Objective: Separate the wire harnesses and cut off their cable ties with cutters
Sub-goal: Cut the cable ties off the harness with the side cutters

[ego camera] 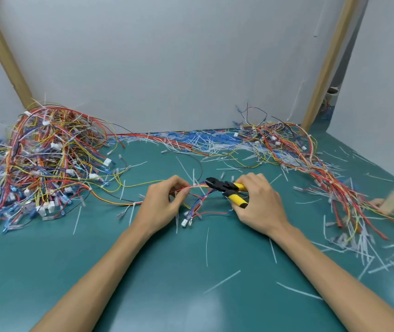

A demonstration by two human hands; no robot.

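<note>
The wire harness is lying at the middle of the bench, arching between both hands; it is looking light, limp and tangle-prone, so it is probably best taken close beside a tie, where the bundled wires are stiffest. The left hand, reaching in from 7 o'clock, is pinching that bundle with curled fingers. The right hand, coming from 5 o'clock, is gripping the cutters by their yellow handles, black nose pointing to 9 o'clock at the wires.
</note>
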